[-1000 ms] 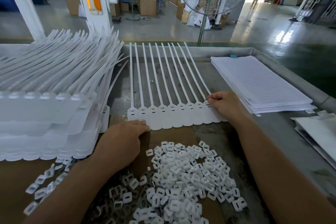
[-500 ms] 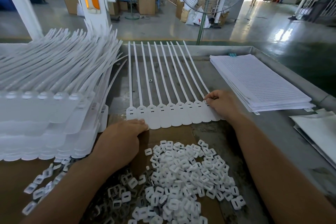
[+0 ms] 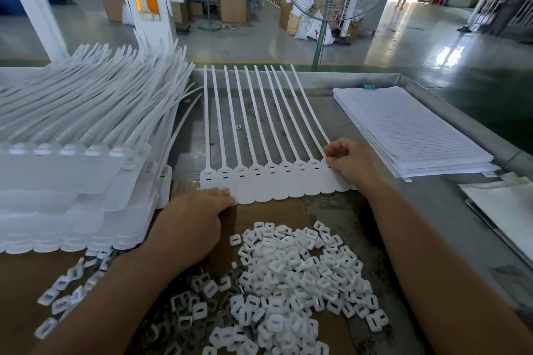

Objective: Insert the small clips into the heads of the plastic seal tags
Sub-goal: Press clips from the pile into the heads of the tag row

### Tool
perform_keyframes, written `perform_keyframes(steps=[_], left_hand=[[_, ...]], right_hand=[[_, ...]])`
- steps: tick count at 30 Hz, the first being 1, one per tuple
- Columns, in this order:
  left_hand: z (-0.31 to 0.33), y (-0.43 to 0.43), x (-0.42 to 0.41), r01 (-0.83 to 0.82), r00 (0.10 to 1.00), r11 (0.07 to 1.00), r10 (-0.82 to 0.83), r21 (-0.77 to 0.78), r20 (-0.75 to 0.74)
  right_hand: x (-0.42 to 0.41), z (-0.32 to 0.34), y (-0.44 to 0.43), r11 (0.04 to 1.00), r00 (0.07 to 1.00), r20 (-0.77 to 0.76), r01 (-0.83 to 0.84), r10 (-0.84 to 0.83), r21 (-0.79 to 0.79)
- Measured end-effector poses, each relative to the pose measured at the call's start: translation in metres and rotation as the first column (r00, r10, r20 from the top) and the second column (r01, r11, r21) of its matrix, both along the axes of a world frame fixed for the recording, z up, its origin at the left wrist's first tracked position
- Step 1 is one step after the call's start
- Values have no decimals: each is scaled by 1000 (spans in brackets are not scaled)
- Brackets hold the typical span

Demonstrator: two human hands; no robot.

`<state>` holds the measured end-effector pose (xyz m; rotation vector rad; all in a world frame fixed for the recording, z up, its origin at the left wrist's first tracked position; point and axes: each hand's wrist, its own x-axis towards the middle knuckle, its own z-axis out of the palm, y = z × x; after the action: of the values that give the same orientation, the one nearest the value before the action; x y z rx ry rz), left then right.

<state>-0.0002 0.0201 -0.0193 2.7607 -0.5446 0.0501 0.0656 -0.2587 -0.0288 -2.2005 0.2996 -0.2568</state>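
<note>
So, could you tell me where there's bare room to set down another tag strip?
Bare metal lies beside the right hand, between paper stack and bags. Bare cardboard shows below the stacked tags, far left. The clip pile crowds the middle.

Readable text: nothing is showing clearly enough to read.
Paper stack (image 3: 409,130): fine ruled lines are running across the top sheet near the worktop's right edge; any print is too small.
Seal tags (image 3: 271,184): their white faces are showing no legible marking.
Sack (image 3: 315,30): a blurred red mark is showing, on the floor beyond.
</note>
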Motion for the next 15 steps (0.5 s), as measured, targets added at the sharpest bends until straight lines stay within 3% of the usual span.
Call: perform_keyframes(steps=[8,15], left_hand=[[-1,0,0,-2,1000,1000,2,-7,16],[-1,-1,-1,4,1000,1000,-4,-5,4]], right_hand=[[5,12,3,998,995,-88,46,-49,-30],[5,5,2,996,996,-54,70,-73,-63]])
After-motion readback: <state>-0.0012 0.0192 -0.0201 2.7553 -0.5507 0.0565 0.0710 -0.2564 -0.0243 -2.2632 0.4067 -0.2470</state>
